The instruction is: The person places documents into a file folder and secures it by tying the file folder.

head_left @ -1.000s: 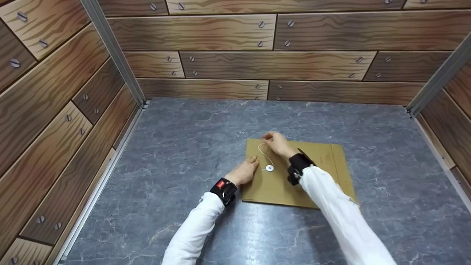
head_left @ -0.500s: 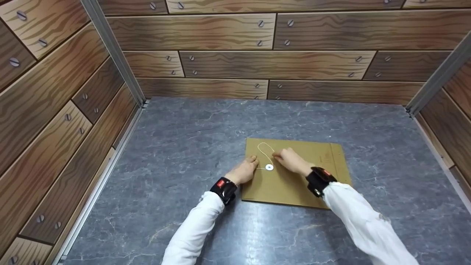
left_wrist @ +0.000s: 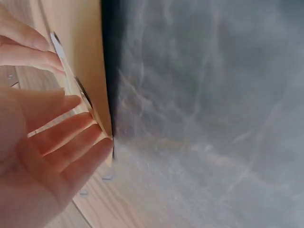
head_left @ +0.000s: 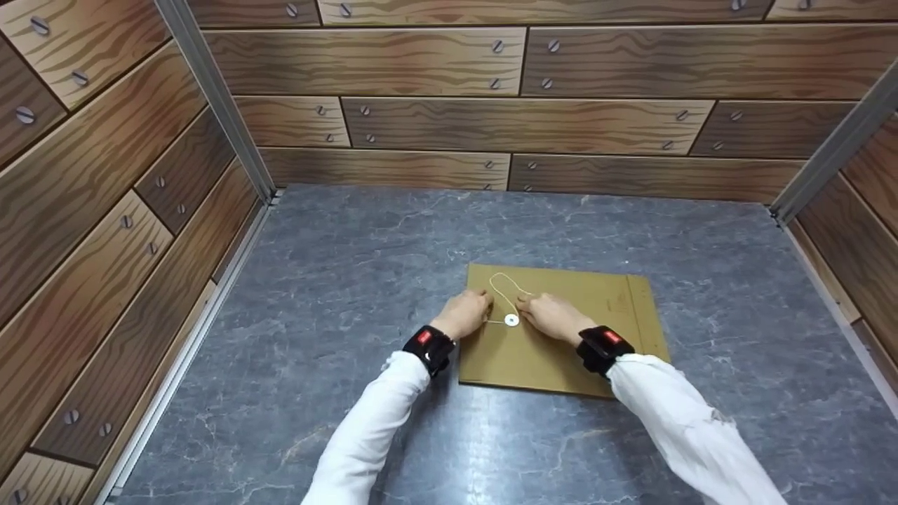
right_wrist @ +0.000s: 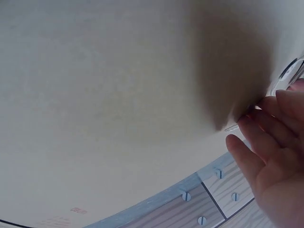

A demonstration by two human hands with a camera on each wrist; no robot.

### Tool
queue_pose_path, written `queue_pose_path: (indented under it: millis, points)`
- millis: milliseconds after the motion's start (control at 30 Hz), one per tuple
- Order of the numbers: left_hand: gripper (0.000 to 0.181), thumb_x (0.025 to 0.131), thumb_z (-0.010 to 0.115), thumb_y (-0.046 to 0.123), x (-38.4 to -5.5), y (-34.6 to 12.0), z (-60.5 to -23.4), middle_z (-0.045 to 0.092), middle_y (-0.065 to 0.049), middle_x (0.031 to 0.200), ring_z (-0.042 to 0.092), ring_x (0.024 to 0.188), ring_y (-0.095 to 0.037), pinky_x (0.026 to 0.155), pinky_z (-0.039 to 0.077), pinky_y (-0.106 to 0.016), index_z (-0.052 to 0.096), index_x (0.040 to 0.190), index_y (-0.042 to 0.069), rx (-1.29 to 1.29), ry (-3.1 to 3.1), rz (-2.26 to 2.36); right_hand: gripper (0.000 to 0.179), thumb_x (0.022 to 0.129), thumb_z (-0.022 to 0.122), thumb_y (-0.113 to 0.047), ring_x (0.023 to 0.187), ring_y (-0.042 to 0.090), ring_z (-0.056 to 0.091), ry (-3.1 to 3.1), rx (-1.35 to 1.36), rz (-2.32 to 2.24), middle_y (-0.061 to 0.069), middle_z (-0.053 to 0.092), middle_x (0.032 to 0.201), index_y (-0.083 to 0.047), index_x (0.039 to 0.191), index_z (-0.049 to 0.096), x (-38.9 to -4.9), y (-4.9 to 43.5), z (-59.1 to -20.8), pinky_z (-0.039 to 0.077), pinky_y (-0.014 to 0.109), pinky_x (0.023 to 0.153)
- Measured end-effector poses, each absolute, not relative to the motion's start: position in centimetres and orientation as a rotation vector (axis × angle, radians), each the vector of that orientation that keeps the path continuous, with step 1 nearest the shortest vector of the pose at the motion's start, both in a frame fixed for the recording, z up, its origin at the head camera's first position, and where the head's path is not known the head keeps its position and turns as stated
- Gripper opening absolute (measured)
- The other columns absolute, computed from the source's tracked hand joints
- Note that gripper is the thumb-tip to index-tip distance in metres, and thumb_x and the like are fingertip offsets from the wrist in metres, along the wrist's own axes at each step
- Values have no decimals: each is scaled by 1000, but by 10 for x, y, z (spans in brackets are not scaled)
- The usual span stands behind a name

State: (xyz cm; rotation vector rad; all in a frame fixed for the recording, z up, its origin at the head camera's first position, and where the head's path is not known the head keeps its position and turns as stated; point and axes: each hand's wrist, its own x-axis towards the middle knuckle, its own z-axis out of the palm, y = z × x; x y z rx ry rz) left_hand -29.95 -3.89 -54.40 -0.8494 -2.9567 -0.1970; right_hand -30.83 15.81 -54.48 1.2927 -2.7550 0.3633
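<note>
A brown string-tie paper envelope (head_left: 547,365) lies flat on the grey marbled surface. Near its left side sits a white button (head_left: 511,320); a thin cord (head_left: 499,274) loops up from it and runs back under my right hand (head_left: 554,315), whose fingertips pinch it beside the button. A short straight stretch of cord leads left from the button to my left hand (head_left: 463,313). That hand rests at the envelope's left edge, its fingers (left_wrist: 80,137) loosely extended against the paper in the left wrist view. A second disc (left_wrist: 83,91) shows by those fingertips.
Wood-plank patterned walls (head_left: 435,126) enclose the surface at the back and both sides. Grey metal strips (head_left: 217,98) run up the corners. Faint print (head_left: 619,303) marks the envelope's right part.
My right hand has come down from the envelope's top edge to the button, drawing the cord's loop rightward. The left hand's fingers have shifted slightly up; the envelope has barely moved.
</note>
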Motion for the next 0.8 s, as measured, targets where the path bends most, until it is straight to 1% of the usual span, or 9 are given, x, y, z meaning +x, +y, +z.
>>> queue_pose_path:
  millis: [33, 100, 167, 233, 400, 500, 600, 800]
  points:
    - [15, 80, 63, 8, -303, -38, -544, 55, -6, 89, 60, 78, -24, 61, 50, -33, 58, 94, 6, -830, -2949, -193, 7, 85, 54, 1, 73, 31, 61, -2753, 1297, 368, 12, 60, 89, 0, 82, 61, -308, 158, -544, 49, 40, 61]
    - [18, 81, 63, 7, -311, -35, -543, 53, -6, 90, 59, 77, -24, 60, 50, -33, 57, 97, 6, -788, -2931, -207, 8, 85, 54, 1, 69, 30, 60, -2751, 1299, 368, 9, 57, 81, -1, 80, 59, -308, 157, -544, 49, 39, 59]
    - [19, 81, 61, 5, -318, -34, -544, 51, -7, 92, 59, 76, -24, 58, 50, -33, 55, 100, 6, -760, -2898, -244, 8, 86, 53, 0, 66, 29, 60, -2752, 1291, 372, 7, 55, 77, -2, 81, 59, -308, 157, -543, 48, 38, 56]
    - [17, 83, 59, 5, -326, -32, -546, 49, -7, 92, 58, 75, -24, 56, 50, -32, 56, 99, 7, -738, -2856, -292, 7, 86, 53, -1, 64, 28, 60, -2751, 1284, 375, 7, 55, 75, -2, 82, 58, -308, 158, -544, 48, 37, 54]
    - [19, 75, 70, 9, -337, -31, -553, 48, -6, 88, 54, 78, -24, 57, 48, -32, 61, 91, 7, -751, -2769, -387, 4, 86, 54, -1, 64, 29, 60, -2753, 1281, 369, 9, 58, 75, -2, 86, 59, -309, 159, -544, 48, 38, 53]
    - [17, 74, 72, 13, -341, -31, -556, 48, -6, 87, 54, 79, -24, 58, 48, -32, 60, 85, 8, -729, -2774, -371, 5, 86, 55, -2, 68, 31, 61, -2769, 1280, 368, 10, 59, 79, -2, 88, 59, -310, 158, -543, 49, 39, 57]
    - [14, 77, 69, 14, -343, -29, -558, 49, -6, 87, 54, 80, -24, 59, 48, -32, 58, 82, 8, -686, -2811, -335, 5, 86, 55, -2, 70, 30, 61, -2792, 1275, 362, 9, 58, 79, -2, 87, 60, -309, 156, -542, 49, 39, 59]
    - [4, 82, 57, 4, -345, -27, -557, 48, -9, 93, 54, 81, -26, 60, 49, -36, 55, 79, 4, -703, -2809, -258, 5, 84, 57, 0, 69, 28, 60, -2756, 1298, 344, 7, 56, 77, -2, 80, 59, -308, 158, -542, 49, 38, 59]
